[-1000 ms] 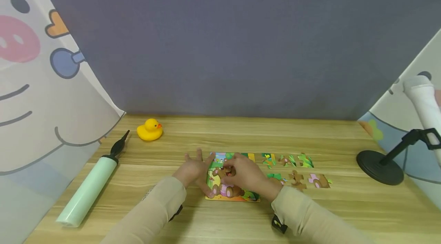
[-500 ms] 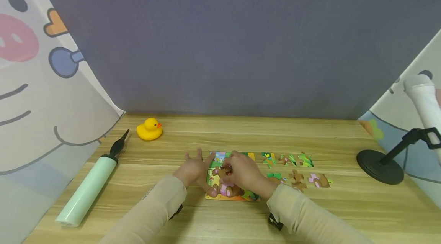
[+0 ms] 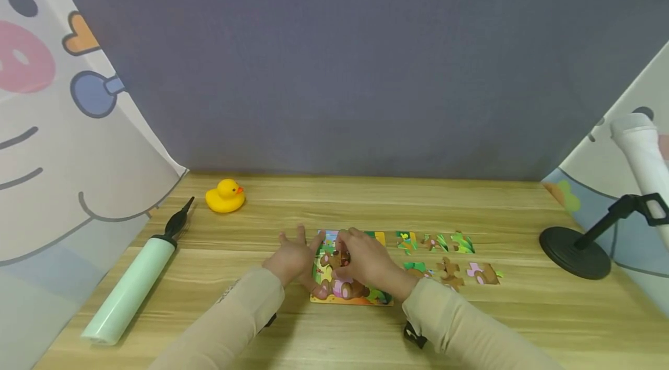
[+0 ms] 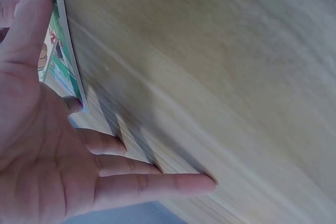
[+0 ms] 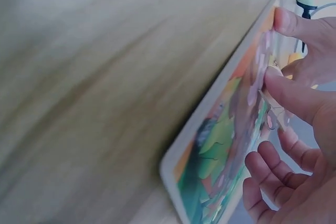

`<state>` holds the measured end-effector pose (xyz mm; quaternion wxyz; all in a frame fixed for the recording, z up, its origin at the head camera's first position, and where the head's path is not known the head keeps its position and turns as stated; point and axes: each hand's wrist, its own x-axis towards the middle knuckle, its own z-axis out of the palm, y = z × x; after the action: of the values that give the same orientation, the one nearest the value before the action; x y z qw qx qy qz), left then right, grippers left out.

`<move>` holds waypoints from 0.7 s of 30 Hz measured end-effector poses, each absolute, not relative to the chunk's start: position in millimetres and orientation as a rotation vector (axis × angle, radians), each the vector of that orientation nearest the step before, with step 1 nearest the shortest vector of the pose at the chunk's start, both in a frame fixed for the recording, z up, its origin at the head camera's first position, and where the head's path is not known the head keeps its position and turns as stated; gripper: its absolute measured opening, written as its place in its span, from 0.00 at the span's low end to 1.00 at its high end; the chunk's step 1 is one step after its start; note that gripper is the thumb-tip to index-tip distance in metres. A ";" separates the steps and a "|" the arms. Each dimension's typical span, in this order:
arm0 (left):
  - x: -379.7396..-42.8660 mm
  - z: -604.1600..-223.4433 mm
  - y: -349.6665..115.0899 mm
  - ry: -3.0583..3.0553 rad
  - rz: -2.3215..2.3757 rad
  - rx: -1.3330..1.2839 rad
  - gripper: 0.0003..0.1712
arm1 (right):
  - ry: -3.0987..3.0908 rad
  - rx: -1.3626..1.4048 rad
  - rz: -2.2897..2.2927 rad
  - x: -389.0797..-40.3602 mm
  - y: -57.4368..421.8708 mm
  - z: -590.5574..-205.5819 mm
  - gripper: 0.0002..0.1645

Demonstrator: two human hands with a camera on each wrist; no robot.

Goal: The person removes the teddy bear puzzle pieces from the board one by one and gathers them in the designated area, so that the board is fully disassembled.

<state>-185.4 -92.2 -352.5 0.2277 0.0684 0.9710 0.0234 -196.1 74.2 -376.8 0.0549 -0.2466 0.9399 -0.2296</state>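
A jigsaw board (image 3: 378, 299) with a bear picture lies flat on the table. My left hand (image 3: 294, 259) is at its left side, fingers spread straight, with the thumb on the lower left corner, as the left wrist view of that hand (image 4: 47, 150) partly shows. Between thumb and fingers, my right hand (image 3: 368, 258) pinches a puzzle piece (image 5: 276, 113) with the bear's head on it. The piece stands tilted over the board; whether its lower edge touches cannot be told. Part of the board's upper right is hidden by my right hand.
Several loose puzzle pieces lie in two rows right of the board, one a pink and brown piece (image 3: 484, 273). A yellow rubber duck (image 3: 225, 196) and a green hand pump (image 3: 133, 288) are at left. A white microphone (image 3: 645, 155) leans on its black stand (image 3: 575, 252) at right.
My right hand has shifted slightly left with the bear-head piece, which now looks more tilted. The left hand stays in place, and the loose pieces lie as before.
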 end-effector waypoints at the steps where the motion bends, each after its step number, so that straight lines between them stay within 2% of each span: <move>1: -185.8 -352.8 -92.1 2.671 0.052 0.192 0.75 | 2.850 -0.748 -0.701 -196.6 73.7 -376.4 0.23; 4: -186.4 -353.1 -91.5 2.661 0.028 0.195 0.75 | 2.838 -0.767 -0.710 -197.7 73.1 -375.7 0.20; 9: -186.2 -353.2 -90.3 2.651 0.105 0.154 0.76 | 2.780 -0.809 -0.832 -200.9 76.5 -377.0 0.09; 13: -186.0 -352.8 -90.5 2.649 0.141 0.136 0.76 | 2.712 -0.779 -0.965 -203.6 77.1 -378.6 0.18; 21: -183.3 -352.5 -90.6 2.665 0.175 0.116 0.76 | 2.709 -0.578 -1.028 -209.3 77.3 -373.7 0.17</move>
<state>-183.3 -90.6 -352.5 0.2321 0.0423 0.9697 0.0638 -209.3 77.3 -373.7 0.0932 -0.1947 0.9129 -0.3464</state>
